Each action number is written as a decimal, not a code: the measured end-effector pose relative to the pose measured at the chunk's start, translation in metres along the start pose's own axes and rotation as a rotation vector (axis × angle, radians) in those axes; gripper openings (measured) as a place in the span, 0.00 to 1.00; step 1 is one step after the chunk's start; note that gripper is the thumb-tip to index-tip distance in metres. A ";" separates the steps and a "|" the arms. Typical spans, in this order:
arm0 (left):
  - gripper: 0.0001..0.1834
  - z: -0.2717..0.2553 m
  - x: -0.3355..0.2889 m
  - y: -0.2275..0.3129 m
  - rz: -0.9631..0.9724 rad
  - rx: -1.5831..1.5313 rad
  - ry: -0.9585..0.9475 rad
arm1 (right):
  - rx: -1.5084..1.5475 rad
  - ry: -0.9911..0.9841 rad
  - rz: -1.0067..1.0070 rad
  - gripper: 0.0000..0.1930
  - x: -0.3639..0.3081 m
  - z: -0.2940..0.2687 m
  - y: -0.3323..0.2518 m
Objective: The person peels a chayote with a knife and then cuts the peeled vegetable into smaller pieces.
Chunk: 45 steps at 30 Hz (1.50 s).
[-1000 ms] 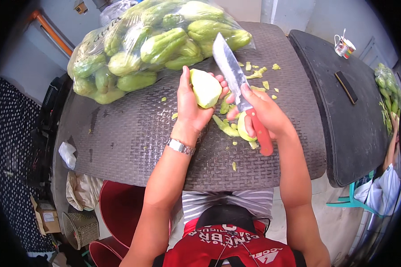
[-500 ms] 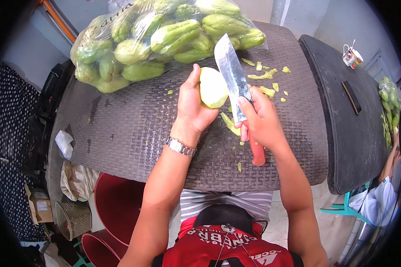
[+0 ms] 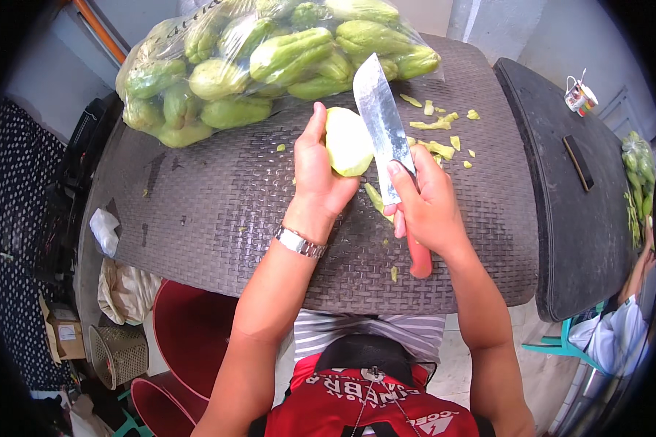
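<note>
In my left hand (image 3: 319, 175) rests a peeled, pale green chayote (image 3: 348, 142), held from its left side and below with the thumb pointing up. My right hand (image 3: 430, 200) grips a wide-bladed knife (image 3: 380, 120) by its red handle, thumb laid against the base of the blade. The blade points up and away from me, its edge close beside the chayote's right side; I cannot tell whether they touch. Green peel strips (image 3: 434, 125) lie on the dark woven-pattern table (image 3: 219, 211) beyond and right of the knife, and more lie under my hands.
A clear plastic bag of unpeeled chayotes (image 3: 270, 65) fills the table's far left. On the black table (image 3: 554, 189) at right are a mug (image 3: 579, 97) and a phone (image 3: 578, 162). Another person's arm (image 3: 636, 269) shows at the right edge. Red tubs (image 3: 193, 335) stand below left.
The view has shifted slightly. Both hands keep nearly the same pose, the knife staying close beside the chayote.
</note>
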<state>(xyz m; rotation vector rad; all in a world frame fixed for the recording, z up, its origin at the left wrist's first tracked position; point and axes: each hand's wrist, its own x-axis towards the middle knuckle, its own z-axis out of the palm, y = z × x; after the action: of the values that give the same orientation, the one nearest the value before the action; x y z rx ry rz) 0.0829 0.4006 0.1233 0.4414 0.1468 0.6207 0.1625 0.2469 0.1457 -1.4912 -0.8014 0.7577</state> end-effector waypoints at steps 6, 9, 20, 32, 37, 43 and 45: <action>0.22 0.004 -0.004 0.000 0.085 0.082 0.102 | -0.063 0.003 -0.029 0.09 -0.003 0.004 0.001; 0.21 0.002 -0.003 0.000 0.099 0.083 0.065 | -0.070 -0.001 -0.003 0.09 -0.003 0.006 0.000; 0.21 0.013 -0.008 -0.002 0.121 0.096 0.111 | -0.112 -0.015 0.002 0.09 -0.006 0.009 -0.003; 0.22 0.013 -0.011 -0.010 0.065 0.164 0.085 | -0.164 -0.024 -0.014 0.09 -0.004 0.008 0.000; 0.25 0.007 -0.008 0.006 0.070 0.148 0.065 | -0.184 -0.128 0.073 0.09 -0.007 0.008 -0.005; 0.27 0.020 -0.015 -0.013 0.102 0.187 0.103 | -0.098 -0.079 0.006 0.10 -0.002 0.005 0.007; 0.27 0.020 -0.013 -0.010 0.099 0.196 0.112 | -0.066 -0.110 0.015 0.09 -0.001 0.006 0.006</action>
<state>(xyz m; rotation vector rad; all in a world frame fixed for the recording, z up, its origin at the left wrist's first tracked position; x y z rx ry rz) 0.0826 0.3783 0.1366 0.6060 0.2958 0.7323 0.1573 0.2486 0.1389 -1.5261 -0.9057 0.8373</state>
